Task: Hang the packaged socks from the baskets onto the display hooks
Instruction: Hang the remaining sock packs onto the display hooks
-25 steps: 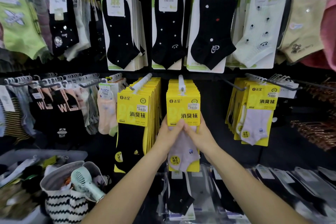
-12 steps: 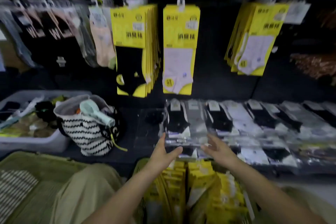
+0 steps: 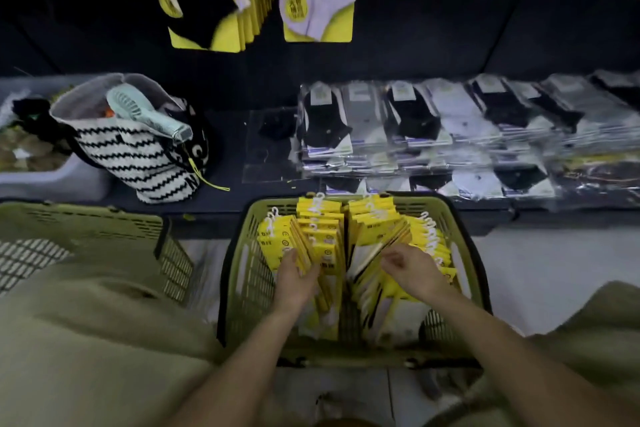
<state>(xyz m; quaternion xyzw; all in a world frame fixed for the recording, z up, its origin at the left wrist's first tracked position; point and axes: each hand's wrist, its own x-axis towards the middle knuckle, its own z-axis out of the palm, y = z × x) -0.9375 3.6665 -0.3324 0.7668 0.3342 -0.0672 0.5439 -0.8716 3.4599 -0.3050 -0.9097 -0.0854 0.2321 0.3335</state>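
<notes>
Reaching into the green basket (image 3: 242,274), both hands are down among the yellow sock packs (image 3: 367,229) standing inside: the left hand (image 3: 297,279) curls round a bunch on the left side, the right hand (image 3: 414,270) sits curled over the right rows, and I cannot tell whether it pinches one.

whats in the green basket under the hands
Yellow sock packs with white hangers fill the green basket. The left hand and right hand cover some; its floor is hidden.

Yellow sock packs (image 3: 367,222) stand on edge in rows in a green basket (image 3: 244,288), white hangers up. Left hand (image 3: 294,282) pinches some; others fan out under right hand (image 3: 414,274) fingers.
</notes>
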